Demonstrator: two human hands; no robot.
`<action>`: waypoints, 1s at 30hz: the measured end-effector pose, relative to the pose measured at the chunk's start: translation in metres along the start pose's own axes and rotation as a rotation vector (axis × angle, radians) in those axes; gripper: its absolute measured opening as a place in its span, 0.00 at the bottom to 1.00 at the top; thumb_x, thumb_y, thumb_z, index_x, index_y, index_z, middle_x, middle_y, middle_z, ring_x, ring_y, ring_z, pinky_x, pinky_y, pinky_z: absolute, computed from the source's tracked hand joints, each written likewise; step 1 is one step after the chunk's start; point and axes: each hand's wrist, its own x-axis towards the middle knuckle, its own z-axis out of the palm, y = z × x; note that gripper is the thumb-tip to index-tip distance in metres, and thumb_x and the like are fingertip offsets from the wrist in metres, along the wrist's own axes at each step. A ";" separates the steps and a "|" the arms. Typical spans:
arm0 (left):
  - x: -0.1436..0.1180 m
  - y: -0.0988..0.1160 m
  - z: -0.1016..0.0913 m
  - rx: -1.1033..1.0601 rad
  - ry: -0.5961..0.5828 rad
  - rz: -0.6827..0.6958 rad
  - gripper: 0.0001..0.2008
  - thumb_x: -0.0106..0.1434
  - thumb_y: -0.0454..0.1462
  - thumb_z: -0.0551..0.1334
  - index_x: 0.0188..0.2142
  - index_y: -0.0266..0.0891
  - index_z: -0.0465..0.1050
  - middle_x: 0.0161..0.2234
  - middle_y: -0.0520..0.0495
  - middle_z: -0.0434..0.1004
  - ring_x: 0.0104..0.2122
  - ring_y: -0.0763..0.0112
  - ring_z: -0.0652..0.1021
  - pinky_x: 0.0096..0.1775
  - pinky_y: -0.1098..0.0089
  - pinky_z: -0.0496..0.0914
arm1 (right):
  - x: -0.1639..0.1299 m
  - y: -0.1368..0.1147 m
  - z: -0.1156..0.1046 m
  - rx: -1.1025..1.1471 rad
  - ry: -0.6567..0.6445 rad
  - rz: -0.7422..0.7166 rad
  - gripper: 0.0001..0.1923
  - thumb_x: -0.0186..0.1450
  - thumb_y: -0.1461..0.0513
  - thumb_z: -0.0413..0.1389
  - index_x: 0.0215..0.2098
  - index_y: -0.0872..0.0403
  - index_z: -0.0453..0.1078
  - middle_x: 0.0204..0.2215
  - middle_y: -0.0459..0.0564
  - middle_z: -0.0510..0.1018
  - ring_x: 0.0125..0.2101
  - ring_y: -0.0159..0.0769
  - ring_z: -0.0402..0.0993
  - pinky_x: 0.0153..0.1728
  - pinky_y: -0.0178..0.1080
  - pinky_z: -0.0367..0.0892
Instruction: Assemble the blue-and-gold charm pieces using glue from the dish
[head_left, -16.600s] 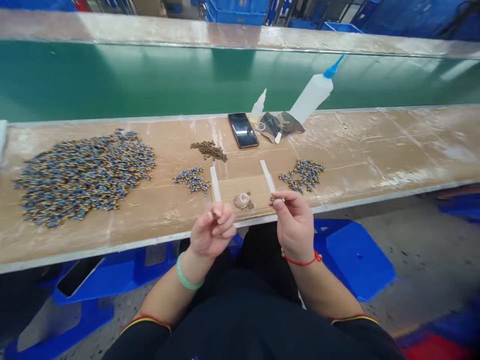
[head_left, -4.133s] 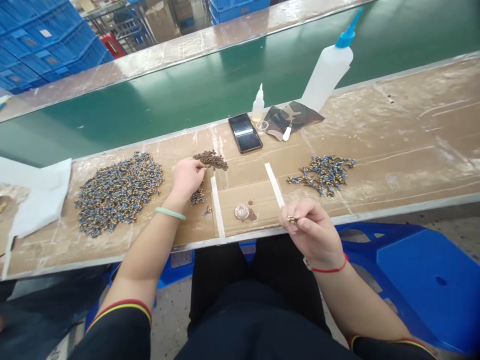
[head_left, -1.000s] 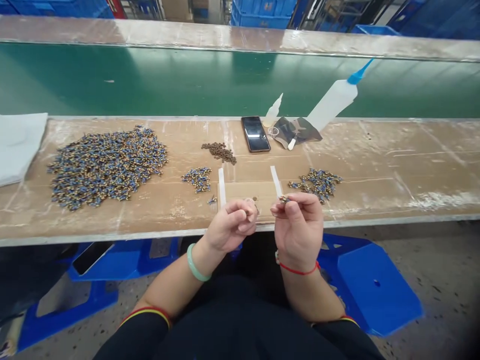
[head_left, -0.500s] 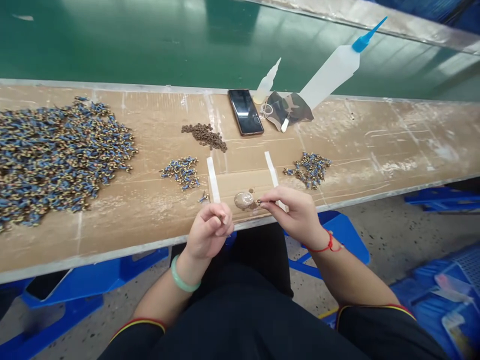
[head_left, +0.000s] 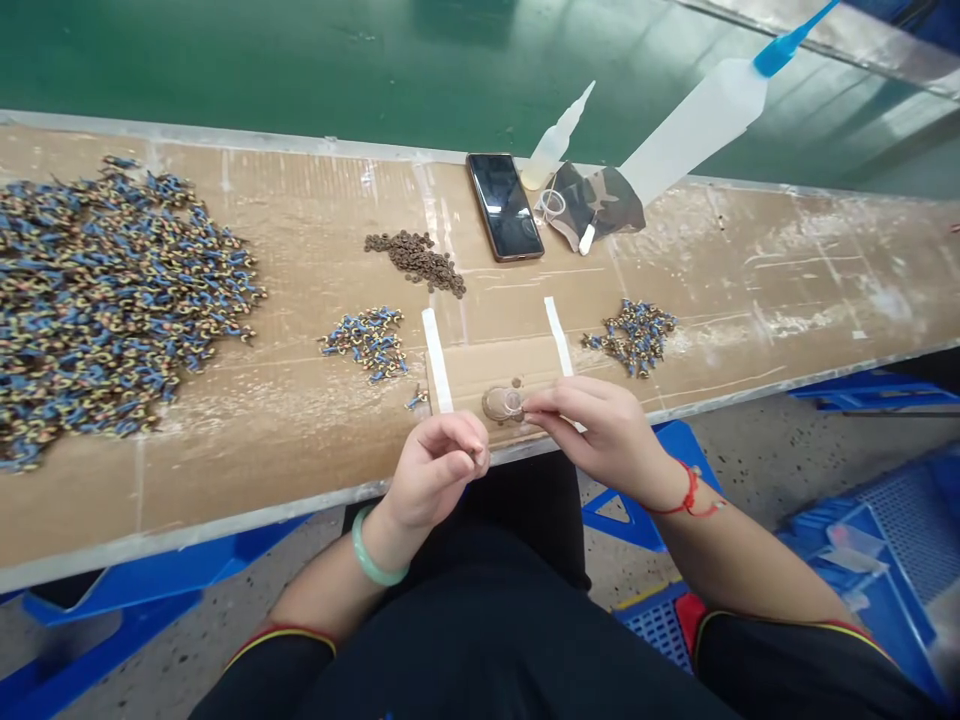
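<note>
Three heaps of blue-and-brass parts lie on the bench (head_left: 787,290): a big heap (head_left: 105,300) at the left edge, cut off by the frame, a small heap (head_left: 366,342) left of centre and another small heap (head_left: 634,335) right of centre. One brown pile (head_left: 416,260), one phone (head_left: 505,205) and two bottles sit in the upper middle.

The right hand (head_left: 600,430) pinches something tiny at the round dish (head_left: 502,403) near the bench's front edge; the piece is too small to make out. The left hand (head_left: 439,475) is curled closed just below the bench's front edge, its contents hidden.
</note>
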 end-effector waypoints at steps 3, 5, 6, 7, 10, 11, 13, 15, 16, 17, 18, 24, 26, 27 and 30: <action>0.000 -0.001 0.000 0.014 0.007 0.004 0.10 0.62 0.42 0.75 0.32 0.40 0.80 0.25 0.55 0.68 0.19 0.82 0.60 0.24 0.76 0.58 | 0.000 -0.001 0.000 0.013 0.004 0.008 0.06 0.72 0.67 0.59 0.40 0.51 0.77 0.31 0.47 0.84 0.31 0.35 0.81 0.35 0.36 0.75; 0.000 -0.002 0.001 0.028 0.014 0.005 0.11 0.61 0.43 0.75 0.32 0.41 0.79 0.25 0.55 0.67 0.19 0.82 0.60 0.24 0.76 0.58 | 0.000 -0.002 -0.001 0.023 0.010 0.010 0.07 0.72 0.67 0.58 0.41 0.50 0.77 0.33 0.48 0.85 0.33 0.36 0.82 0.36 0.36 0.76; 0.000 -0.002 0.001 0.030 0.017 0.006 0.11 0.61 0.43 0.75 0.32 0.41 0.79 0.24 0.56 0.67 0.19 0.82 0.60 0.25 0.76 0.58 | 0.000 -0.002 -0.001 0.017 0.008 0.009 0.07 0.72 0.67 0.58 0.41 0.50 0.77 0.33 0.48 0.85 0.32 0.36 0.81 0.36 0.36 0.75; 0.000 -0.002 0.001 0.030 0.020 0.007 0.11 0.61 0.43 0.75 0.32 0.40 0.79 0.24 0.56 0.66 0.20 0.81 0.60 0.25 0.76 0.59 | 0.000 -0.002 -0.002 0.005 0.002 0.005 0.07 0.72 0.66 0.58 0.40 0.50 0.77 0.32 0.48 0.84 0.32 0.36 0.81 0.35 0.36 0.75; 0.001 -0.002 0.002 0.028 0.030 0.009 0.12 0.61 0.43 0.76 0.31 0.40 0.79 0.23 0.56 0.65 0.20 0.81 0.60 0.24 0.76 0.59 | 0.002 -0.002 -0.004 -0.039 -0.030 -0.005 0.06 0.72 0.65 0.58 0.38 0.50 0.76 0.28 0.47 0.82 0.28 0.35 0.78 0.32 0.36 0.72; 0.001 -0.002 0.003 0.031 0.036 0.007 0.12 0.61 0.43 0.76 0.31 0.40 0.79 0.23 0.56 0.65 0.20 0.81 0.61 0.24 0.75 0.59 | 0.002 -0.002 -0.005 -0.049 -0.038 -0.009 0.06 0.72 0.65 0.58 0.38 0.50 0.76 0.27 0.47 0.81 0.28 0.35 0.78 0.31 0.36 0.72; 0.001 -0.002 0.003 0.040 0.047 0.004 0.13 0.60 0.44 0.76 0.30 0.40 0.79 0.23 0.56 0.66 0.20 0.81 0.61 0.25 0.75 0.59 | 0.004 -0.003 -0.006 -0.060 -0.045 -0.020 0.07 0.73 0.65 0.58 0.37 0.50 0.75 0.27 0.47 0.81 0.28 0.35 0.77 0.31 0.36 0.72; 0.001 -0.003 0.003 0.052 0.057 0.006 0.13 0.59 0.44 0.77 0.30 0.40 0.78 0.23 0.56 0.66 0.20 0.81 0.61 0.25 0.75 0.60 | 0.005 -0.003 -0.007 -0.069 -0.049 -0.029 0.06 0.73 0.65 0.58 0.37 0.50 0.75 0.27 0.47 0.81 0.28 0.35 0.77 0.31 0.36 0.71; 0.001 -0.003 0.003 0.060 0.065 0.008 0.14 0.59 0.45 0.77 0.30 0.39 0.78 0.24 0.56 0.66 0.20 0.81 0.61 0.25 0.74 0.60 | 0.005 -0.003 -0.007 -0.072 -0.050 -0.031 0.06 0.73 0.65 0.58 0.37 0.51 0.75 0.27 0.47 0.81 0.28 0.35 0.77 0.30 0.36 0.71; 0.001 -0.004 0.003 0.070 0.076 0.011 0.14 0.59 0.45 0.77 0.30 0.39 0.78 0.24 0.56 0.67 0.21 0.81 0.61 0.25 0.74 0.60 | 0.004 -0.003 -0.007 -0.073 -0.050 -0.029 0.06 0.73 0.65 0.58 0.37 0.51 0.74 0.27 0.47 0.81 0.28 0.35 0.77 0.30 0.36 0.71; 0.001 -0.005 0.003 0.081 0.088 0.017 0.15 0.58 0.45 0.77 0.29 0.39 0.77 0.24 0.55 0.67 0.21 0.80 0.62 0.26 0.74 0.61 | 0.004 -0.003 -0.008 -0.071 -0.047 -0.028 0.06 0.73 0.65 0.58 0.38 0.51 0.74 0.27 0.47 0.81 0.28 0.35 0.77 0.30 0.35 0.71; 0.004 -0.006 0.006 0.115 0.148 0.066 0.15 0.57 0.45 0.78 0.29 0.39 0.77 0.24 0.55 0.68 0.21 0.81 0.63 0.25 0.75 0.60 | -0.005 -0.008 -0.013 -0.101 -0.016 -0.025 0.07 0.73 0.65 0.58 0.38 0.49 0.76 0.27 0.47 0.82 0.27 0.36 0.78 0.29 0.38 0.71; 0.005 -0.004 0.009 0.114 0.173 0.063 0.17 0.56 0.46 0.78 0.29 0.39 0.77 0.24 0.56 0.67 0.20 0.82 0.62 0.25 0.75 0.59 | -0.005 -0.016 -0.014 -0.006 0.062 0.002 0.06 0.72 0.64 0.60 0.40 0.47 0.78 0.27 0.46 0.82 0.26 0.36 0.78 0.28 0.39 0.72; 0.005 -0.003 0.011 0.108 0.181 0.061 0.17 0.56 0.47 0.78 0.29 0.39 0.77 0.24 0.56 0.67 0.20 0.82 0.61 0.25 0.75 0.59 | -0.004 -0.021 -0.013 0.073 0.128 -0.003 0.05 0.72 0.64 0.61 0.41 0.46 0.78 0.27 0.46 0.82 0.26 0.37 0.78 0.27 0.40 0.73; 0.004 0.000 0.020 0.082 0.176 0.060 0.17 0.57 0.47 0.78 0.29 0.40 0.77 0.24 0.56 0.66 0.20 0.82 0.62 0.25 0.75 0.60 | 0.002 -0.037 -0.003 0.298 0.366 -0.102 0.08 0.71 0.63 0.63 0.47 0.44 0.79 0.26 0.45 0.83 0.24 0.37 0.79 0.24 0.40 0.75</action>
